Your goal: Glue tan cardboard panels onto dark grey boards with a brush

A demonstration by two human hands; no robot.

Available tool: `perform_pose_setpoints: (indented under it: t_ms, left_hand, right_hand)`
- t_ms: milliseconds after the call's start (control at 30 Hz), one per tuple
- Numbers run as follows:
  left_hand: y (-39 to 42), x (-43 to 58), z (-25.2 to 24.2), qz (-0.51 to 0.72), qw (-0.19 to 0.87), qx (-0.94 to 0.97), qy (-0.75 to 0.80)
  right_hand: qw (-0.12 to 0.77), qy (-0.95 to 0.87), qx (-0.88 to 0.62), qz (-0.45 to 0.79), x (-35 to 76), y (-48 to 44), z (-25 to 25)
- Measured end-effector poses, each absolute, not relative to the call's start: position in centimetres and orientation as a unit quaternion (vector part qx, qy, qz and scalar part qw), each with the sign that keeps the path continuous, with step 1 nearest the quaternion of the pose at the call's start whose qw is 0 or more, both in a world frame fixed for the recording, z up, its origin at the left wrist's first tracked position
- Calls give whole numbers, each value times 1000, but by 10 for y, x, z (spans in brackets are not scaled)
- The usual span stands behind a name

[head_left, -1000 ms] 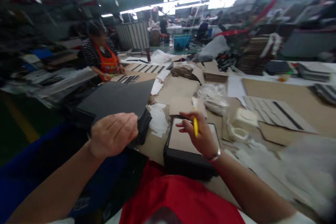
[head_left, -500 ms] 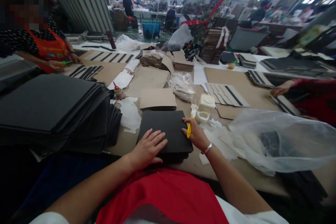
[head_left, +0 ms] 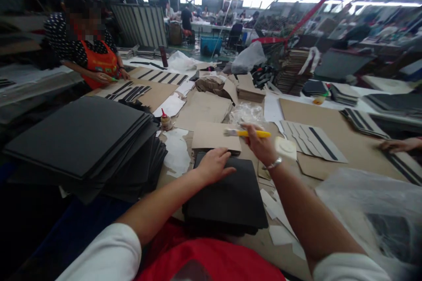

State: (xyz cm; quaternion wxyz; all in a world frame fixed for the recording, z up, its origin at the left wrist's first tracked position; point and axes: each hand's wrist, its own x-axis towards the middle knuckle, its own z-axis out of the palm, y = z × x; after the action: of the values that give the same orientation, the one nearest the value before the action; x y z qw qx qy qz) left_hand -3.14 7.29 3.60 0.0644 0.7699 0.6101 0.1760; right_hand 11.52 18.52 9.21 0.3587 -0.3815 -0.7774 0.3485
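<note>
My left hand (head_left: 213, 164) lies flat, fingers spread, on the far edge of a black board (head_left: 231, 195) that tops a small stack in front of me. My right hand (head_left: 260, 142) is lifted above the table and closed round a yellow-handled brush (head_left: 245, 133), bristles pointing left. The brush hovers over a brown cardboard piece (head_left: 214, 137) just beyond the black board. A white round container (head_left: 285, 147) sits right of my right wrist.
A tall stack of black sheets (head_left: 82, 140) fills the left. A small glue bottle (head_left: 164, 119) stands beside it. A person in an orange apron (head_left: 97, 63) works at far left; another person's hand (head_left: 395, 145) rests at right. A clear plastic bag (head_left: 379, 210) lies near right.
My left hand slid from the near part of the black board to its far edge. My right hand rose off the board and swung the brush horizontal, bristles left. The camera tilted.
</note>
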Motion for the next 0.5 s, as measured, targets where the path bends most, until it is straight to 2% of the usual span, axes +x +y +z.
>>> perform_pose_setpoints:
  t_ms: [67, 133, 267, 333, 500]
  left_hand:
    - [105, -28, 25, 142, 54, 740, 655]
    - [124, -25, 14, 108, 67, 719, 683]
    - [133, -25, 3, 88, 94, 705, 698]
    - [134, -26, 3, 96, 89, 702, 700]
    - [147, -32, 10, 85, 105, 698, 704]
  right_hand:
    - [317, -735, -358, 481, 63, 205, 84]
    - [256, -718, -346, 547, 21, 220, 68]
    - [121, -738, -348, 566, -23, 250, 36]
    - [127, -735, -380, 547, -35, 266, 28]
    - [230, -705, -455, 493, -44, 308, 19]
